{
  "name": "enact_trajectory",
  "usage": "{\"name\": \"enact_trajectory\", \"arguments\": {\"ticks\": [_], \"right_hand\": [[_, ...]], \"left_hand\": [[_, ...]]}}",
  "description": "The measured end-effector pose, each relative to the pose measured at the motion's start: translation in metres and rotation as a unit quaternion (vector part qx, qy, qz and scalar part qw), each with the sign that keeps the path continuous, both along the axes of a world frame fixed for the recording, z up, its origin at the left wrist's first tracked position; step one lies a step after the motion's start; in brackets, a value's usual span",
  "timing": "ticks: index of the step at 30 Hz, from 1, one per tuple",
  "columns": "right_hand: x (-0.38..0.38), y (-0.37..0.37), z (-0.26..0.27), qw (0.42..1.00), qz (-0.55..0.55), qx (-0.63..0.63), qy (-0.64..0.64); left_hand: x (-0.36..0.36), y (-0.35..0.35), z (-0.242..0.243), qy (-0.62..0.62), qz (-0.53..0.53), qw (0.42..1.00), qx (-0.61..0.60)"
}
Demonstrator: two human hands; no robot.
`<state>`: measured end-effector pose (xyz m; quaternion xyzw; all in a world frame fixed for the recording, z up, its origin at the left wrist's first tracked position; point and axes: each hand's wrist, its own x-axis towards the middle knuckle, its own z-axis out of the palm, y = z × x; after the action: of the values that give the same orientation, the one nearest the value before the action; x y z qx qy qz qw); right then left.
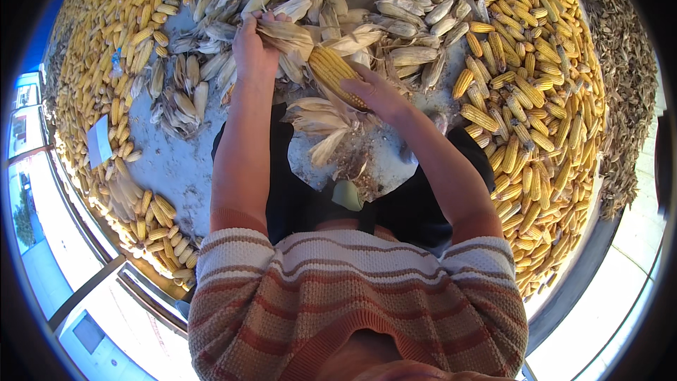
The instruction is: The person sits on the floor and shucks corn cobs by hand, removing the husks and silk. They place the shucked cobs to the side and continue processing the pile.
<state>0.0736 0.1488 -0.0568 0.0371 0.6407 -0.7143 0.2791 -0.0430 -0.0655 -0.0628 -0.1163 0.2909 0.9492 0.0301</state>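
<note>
A yellow ear of corn is held in front of me, its kernels bare along most of its length. My right hand grips its lower end, thumb across the kernels. Dry husk leaves spread from the ear's upper end, and my left hand pinches some of them, pulled out to the left. Another husk flap sticks out to the right of the ear. Below the ear, loose torn husks lie on the floor between my legs.
Unhusked ears are heaped ahead of me. Bare yellow ears form a large pile at right and another at left. A pale sheet lies on the left pile. Dry husks are banked at far right.
</note>
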Motion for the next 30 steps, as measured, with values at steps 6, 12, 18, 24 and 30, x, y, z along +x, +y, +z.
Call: {"name": "enact_trajectory", "arguments": {"ticks": [6, 12, 18, 24, 30], "right_hand": [[0.03, 0.021, 0.01, 0.989, 0.076, 0.065, 0.105], [0.03, 0.035, -0.024, 0.983, -0.075, 0.167, 0.011], [0.012, 0.06, -0.065, 0.929, -0.166, 0.295, 0.149], [0.009, 0.047, -0.047, 0.935, -0.159, 0.294, 0.119], [0.004, 0.035, -0.019, 0.879, -0.151, 0.394, 0.224]], "left_hand": [[-0.026, -0.07, -0.014, 0.01, 0.089, 0.996, -0.004], [-0.006, -0.024, -0.008, -0.115, 0.007, 0.974, -0.197], [0.033, 0.029, 0.015, 0.064, -0.247, 0.945, -0.203], [0.097, 0.096, -0.005, 0.009, -0.456, 0.826, -0.33], [0.09, 0.107, -0.014, -0.059, -0.362, 0.886, -0.284]]}}
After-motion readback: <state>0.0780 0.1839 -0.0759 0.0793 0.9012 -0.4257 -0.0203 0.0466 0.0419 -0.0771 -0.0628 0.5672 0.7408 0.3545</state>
